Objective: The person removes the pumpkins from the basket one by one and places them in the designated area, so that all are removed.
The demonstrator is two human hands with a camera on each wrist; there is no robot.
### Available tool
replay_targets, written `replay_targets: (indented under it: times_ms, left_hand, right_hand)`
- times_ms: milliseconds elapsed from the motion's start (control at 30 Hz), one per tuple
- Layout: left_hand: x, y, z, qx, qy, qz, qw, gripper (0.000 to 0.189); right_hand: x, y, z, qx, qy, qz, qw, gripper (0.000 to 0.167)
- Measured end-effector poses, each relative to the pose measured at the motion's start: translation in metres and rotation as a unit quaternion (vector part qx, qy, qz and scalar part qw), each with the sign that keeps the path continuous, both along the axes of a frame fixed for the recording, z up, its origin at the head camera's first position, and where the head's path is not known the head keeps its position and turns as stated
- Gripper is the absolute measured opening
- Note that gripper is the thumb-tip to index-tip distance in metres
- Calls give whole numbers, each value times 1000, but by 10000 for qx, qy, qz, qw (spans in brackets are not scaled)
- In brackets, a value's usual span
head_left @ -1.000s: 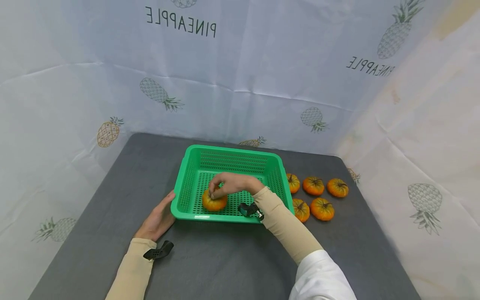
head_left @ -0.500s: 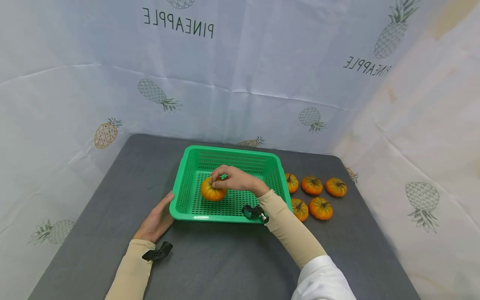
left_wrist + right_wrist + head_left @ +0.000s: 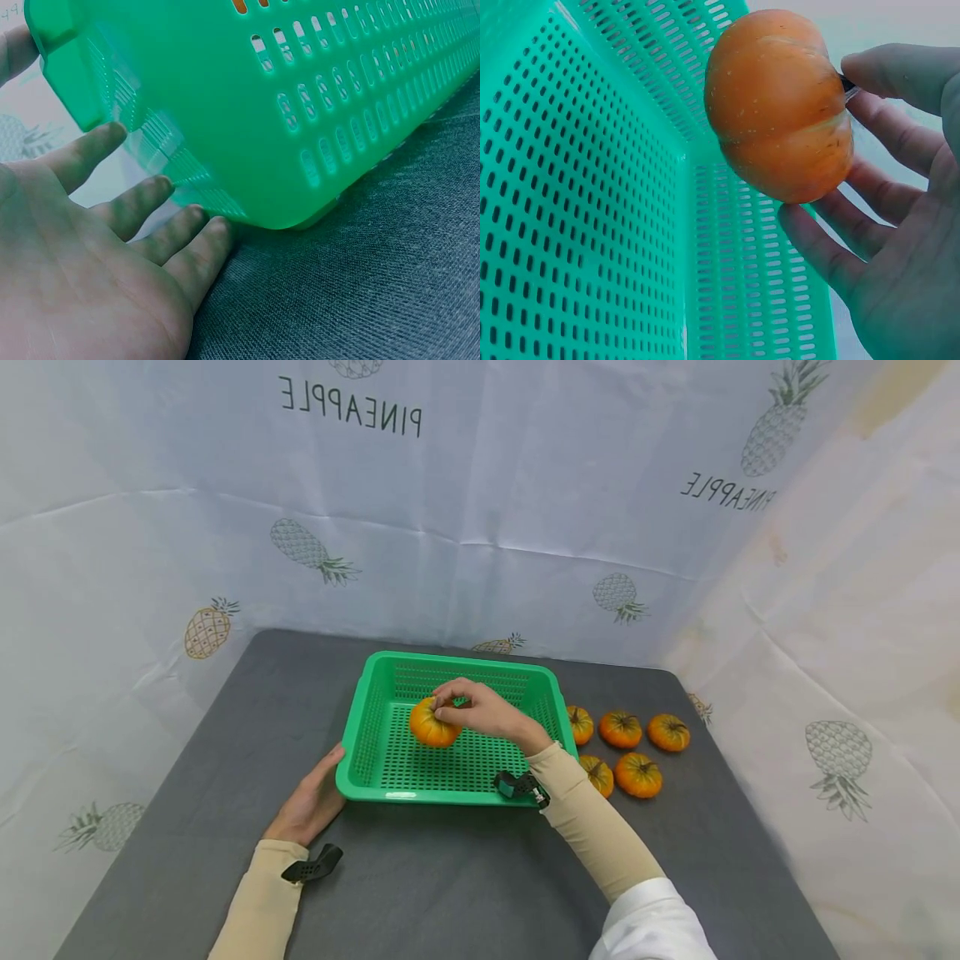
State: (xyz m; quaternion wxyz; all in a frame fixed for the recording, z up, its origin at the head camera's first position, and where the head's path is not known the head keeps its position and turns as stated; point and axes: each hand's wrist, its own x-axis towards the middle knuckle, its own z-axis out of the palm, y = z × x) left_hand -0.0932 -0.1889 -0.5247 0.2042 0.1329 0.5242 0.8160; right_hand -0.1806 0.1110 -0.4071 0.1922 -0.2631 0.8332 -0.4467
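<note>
My right hand (image 3: pixel 483 708) pinches the dark stem of a small orange pumpkin (image 3: pixel 432 727) between thumb and fingertips, holding it inside the green plastic basket (image 3: pixel 442 797). In the right wrist view the pumpkin (image 3: pixel 776 105) hangs tilted off the slotted basket floor (image 3: pixel 577 225), its stem mostly covered by the thumb and fingers. My left hand (image 3: pixel 311 802) is at the basket's near left corner. Seen from the left wrist, its nearly straight fingers (image 3: pixel 199 255) touch the outer side of the basket (image 3: pixel 202 112) low down, and the thumb is up by the rim.
Right of the basket several more orange pumpkins (image 3: pixel 638 775) lie on the grey cloth-covered table (image 3: pixel 442 885), two partly hidden by the basket's side. A white curtain (image 3: pixel 465 485) with pineapple prints closes off the back and both sides.
My right hand has lifted the pumpkin off the basket floor, moving up and slightly to the right with it. The left hand stays against the basket.
</note>
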Motion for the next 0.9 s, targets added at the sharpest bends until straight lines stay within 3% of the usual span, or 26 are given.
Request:
replay_targets:
  times_ms: [900]
  left_hand:
    - [0, 1, -1, 177, -42, -75, 9998, 59]
  right_hand:
    - [14, 26, 5, -763, 689, -1012, 9895, 24]
